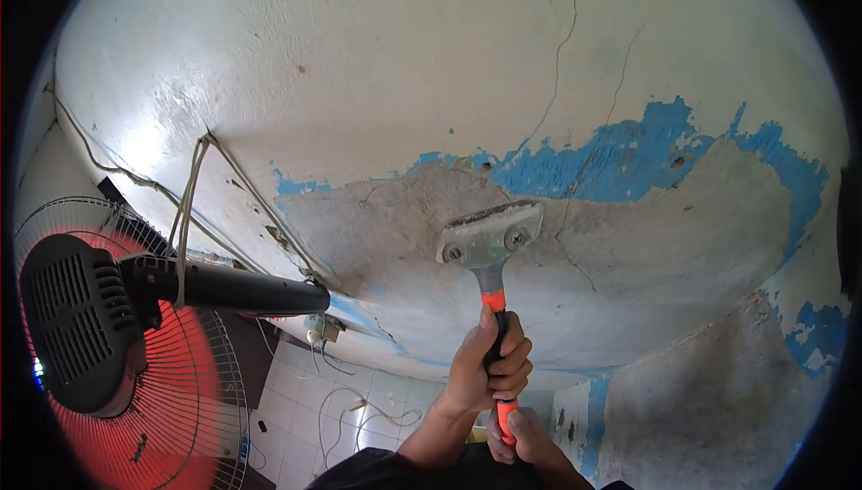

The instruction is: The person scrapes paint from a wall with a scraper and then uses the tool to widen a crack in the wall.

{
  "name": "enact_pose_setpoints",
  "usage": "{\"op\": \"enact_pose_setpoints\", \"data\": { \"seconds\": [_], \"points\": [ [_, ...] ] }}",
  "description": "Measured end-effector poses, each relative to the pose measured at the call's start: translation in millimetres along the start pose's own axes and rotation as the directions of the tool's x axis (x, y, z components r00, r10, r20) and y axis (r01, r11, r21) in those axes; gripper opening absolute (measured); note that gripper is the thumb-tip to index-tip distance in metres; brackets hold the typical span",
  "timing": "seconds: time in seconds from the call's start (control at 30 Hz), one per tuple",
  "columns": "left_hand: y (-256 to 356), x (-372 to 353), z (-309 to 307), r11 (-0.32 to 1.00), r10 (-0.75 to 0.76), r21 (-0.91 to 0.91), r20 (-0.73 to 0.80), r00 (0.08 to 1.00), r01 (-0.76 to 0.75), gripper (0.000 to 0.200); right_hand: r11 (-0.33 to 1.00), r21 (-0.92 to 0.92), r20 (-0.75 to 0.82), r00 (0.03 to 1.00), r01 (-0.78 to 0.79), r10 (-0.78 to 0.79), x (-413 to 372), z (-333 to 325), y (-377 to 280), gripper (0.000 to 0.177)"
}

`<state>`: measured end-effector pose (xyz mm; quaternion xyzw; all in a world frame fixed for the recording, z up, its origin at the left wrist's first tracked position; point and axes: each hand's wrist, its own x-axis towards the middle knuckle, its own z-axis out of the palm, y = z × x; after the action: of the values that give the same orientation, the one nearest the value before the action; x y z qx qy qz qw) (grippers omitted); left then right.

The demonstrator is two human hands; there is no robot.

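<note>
A wall scraper (489, 279) with a grey head, two screws and a black and orange handle points away from me. My left hand (480, 360) is wrapped round the middle of the handle, thumb along it. Lower down, my right hand (530, 443) grips the orange end of the handle. The blade edge overlaps a bare grey patch (377, 229) of the wall. Above the blade runs a ragged band of blue paint (611, 162), and beyond it lies off-white paint (377, 59) with thin cracks.
To the left stands a fan (81, 328) with red blades and a wire guard, its black pole (242, 288) reaching toward the wall. A cable (193, 211) hangs over that pole. Loose cords (359, 409) lie on the white tiled floor (296, 400) below.
</note>
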<state>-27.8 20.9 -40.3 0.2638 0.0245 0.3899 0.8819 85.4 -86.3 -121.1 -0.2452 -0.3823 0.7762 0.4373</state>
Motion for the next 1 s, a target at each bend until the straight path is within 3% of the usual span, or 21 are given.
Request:
{"op": "enact_pose_setpoints", "data": {
  "seconds": [0.23, 0.47, 0.63, 1.0],
  "points": [
    [7.1, 1.3, 7.4, 0.999, 0.0, 0.046, 0.006, 1.0, 0.0, 0.049, 0.999, -0.05, 0.005, 1.0, 0.006, -0.006, 1.9, 5.6, -9.8, 0.054],
    [11.5, -5.2, 16.3, 0.991, -0.003, 0.131, -0.095, 0.995, 0.015, 0.049, 1.0, 0.023, 0.054, 0.999, -0.007, 0.006, 4.8, 11.8, -4.4, 0.055],
    [17.6, -3.3, 21.0, 0.991, -0.013, 0.135, -0.072, 0.997, 0.023, 0.049, 1.0, 0.022, 0.036, 0.999, 0.016, -0.017, 8.4, 21.0, -8.7, 0.054],
    [16.8, -4.9, 28.0, 0.979, 0.004, 0.203, -0.175, 0.985, 0.032, 0.052, 0.999, 0.023, 0.012, 1.0, 0.023, -0.024, 5.6, 24.1, -4.3, 0.052]
  ]
}}
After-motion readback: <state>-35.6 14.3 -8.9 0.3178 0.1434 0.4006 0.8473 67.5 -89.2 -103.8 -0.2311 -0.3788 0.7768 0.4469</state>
